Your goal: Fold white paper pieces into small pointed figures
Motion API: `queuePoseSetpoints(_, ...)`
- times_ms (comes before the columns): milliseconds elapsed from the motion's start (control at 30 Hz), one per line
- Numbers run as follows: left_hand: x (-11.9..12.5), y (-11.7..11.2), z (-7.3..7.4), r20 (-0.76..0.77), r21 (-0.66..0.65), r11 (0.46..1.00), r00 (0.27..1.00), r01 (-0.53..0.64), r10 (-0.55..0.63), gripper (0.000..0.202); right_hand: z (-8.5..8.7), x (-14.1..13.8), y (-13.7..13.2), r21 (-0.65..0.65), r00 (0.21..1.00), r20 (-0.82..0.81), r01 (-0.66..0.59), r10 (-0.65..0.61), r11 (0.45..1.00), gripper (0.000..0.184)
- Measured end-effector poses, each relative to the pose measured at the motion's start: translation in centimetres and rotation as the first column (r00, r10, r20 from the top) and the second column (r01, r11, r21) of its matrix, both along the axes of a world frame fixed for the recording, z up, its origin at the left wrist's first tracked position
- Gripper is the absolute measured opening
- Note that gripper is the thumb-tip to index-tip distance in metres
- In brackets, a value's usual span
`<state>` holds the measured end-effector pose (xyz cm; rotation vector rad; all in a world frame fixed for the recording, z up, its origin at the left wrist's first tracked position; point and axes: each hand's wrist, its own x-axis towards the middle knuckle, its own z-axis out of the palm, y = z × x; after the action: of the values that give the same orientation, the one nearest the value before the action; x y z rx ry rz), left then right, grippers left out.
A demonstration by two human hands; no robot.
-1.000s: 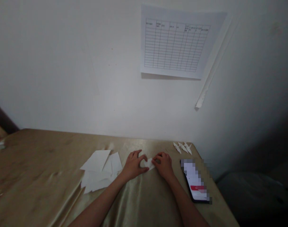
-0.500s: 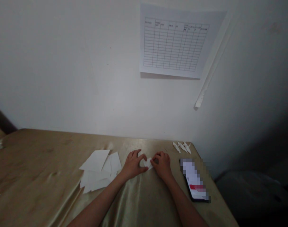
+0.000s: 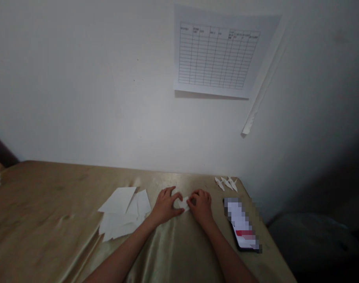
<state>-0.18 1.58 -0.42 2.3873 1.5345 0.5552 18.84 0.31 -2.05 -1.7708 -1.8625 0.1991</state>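
A small white folded piece of paper [image 3: 183, 204] lies on the table between my two hands. My left hand [image 3: 167, 204] curves around its left side, with the forefinger and thumb on its edges. At the right edge, my right hand [image 3: 200, 203] pinches the paper between thumb and fingers. Left of my left hand is a loose, overlapping pile of white paper sheets [image 3: 120, 220]. Three small folded paper pieces with pointed ends [image 3: 226, 183] sit side by side near the table's far right corner.
A phone [image 3: 241, 224] with a lit, blurred screen lies right of my right arm. The table [image 3: 64, 196] has a wrinkled gold-brown cover and meets a white wall. A printed grid sheet [image 3: 215, 59] hangs on the wall. A dark area lies beyond the table's right edge.
Both hands and the folded paper stay almost where they were. The view has shifted very slightly.
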Motion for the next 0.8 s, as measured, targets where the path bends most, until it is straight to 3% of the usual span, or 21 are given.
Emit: queuePoseSetpoints(800,0.48,-0.59,-0.16,-0.017,0.052,0.998,0.999,-0.032,0.033,0.042,-0.32,-0.1,-0.32,0.038,0.998,0.067,0.007,-0.009,0.999,0.009)
